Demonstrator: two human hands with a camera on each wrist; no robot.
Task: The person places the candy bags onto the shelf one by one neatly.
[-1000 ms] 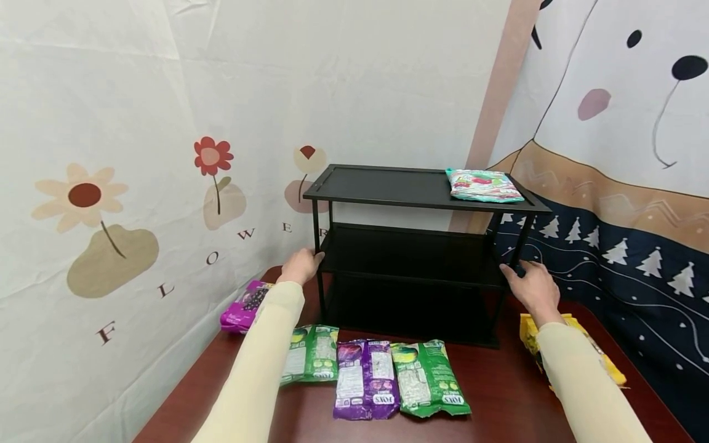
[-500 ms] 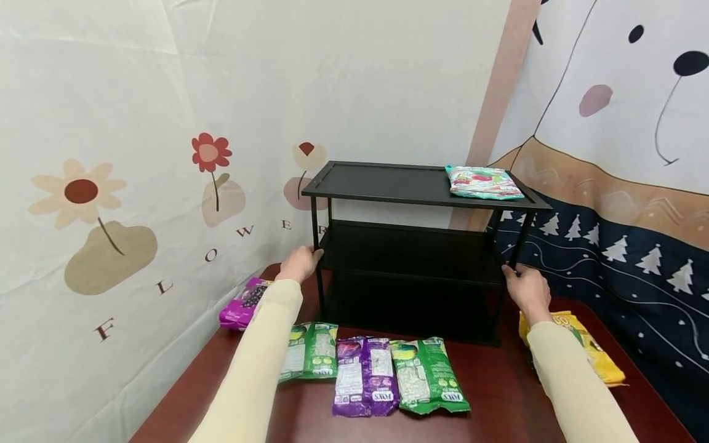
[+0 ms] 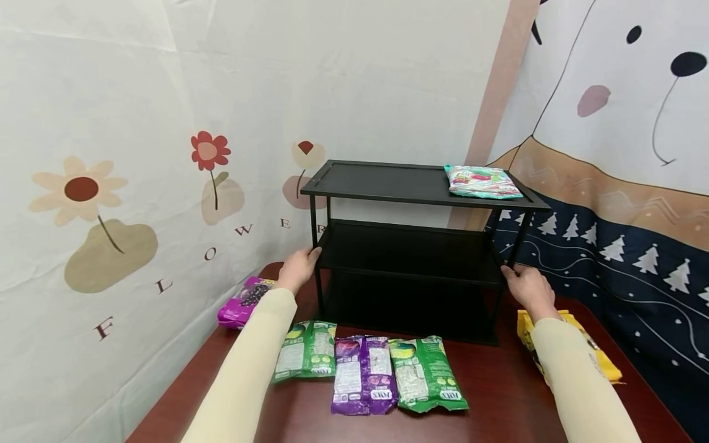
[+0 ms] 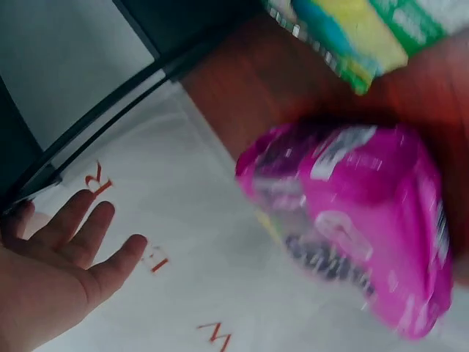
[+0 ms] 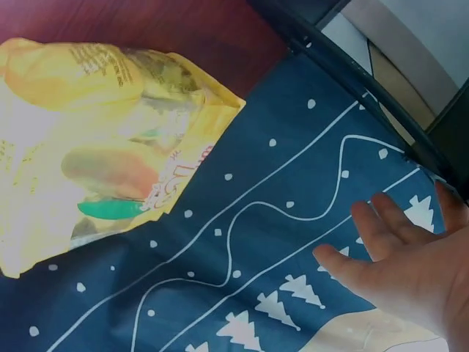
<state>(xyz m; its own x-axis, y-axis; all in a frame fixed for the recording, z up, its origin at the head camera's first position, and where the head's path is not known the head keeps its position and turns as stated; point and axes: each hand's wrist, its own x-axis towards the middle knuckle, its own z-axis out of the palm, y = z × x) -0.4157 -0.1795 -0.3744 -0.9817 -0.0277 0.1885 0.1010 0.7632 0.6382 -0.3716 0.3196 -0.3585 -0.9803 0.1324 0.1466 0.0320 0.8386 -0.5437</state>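
A black three-tier shelf rack [image 3: 410,249] stands on the red-brown table. My left hand [image 3: 299,267] holds its left side at the middle shelf, thumb on the front post. My right hand [image 3: 530,289] holds the right side at the same height. In the wrist views, the outer fingers of the left hand [image 4: 66,271] and right hand [image 5: 410,271] are spread loosely away from the frame. A white-and-teal packet with red fruit [image 3: 482,182] lies on the top shelf, at the right. Both lower shelves carry nothing visible.
Before the rack lie a green packet [image 3: 307,351], a purple packet [image 3: 364,375] and another green packet [image 3: 426,373]. A magenta packet [image 3: 247,303] lies left. A yellow packet [image 3: 595,354], partly behind my right sleeve, lies right. Printed cloths [image 3: 631,246] hang behind the table [image 3: 482,406].
My right hand has lowered slightly on the rack's side, and its fingers show less behind the post. The left hand keeps its place. The rack and packets show hardly any shift.
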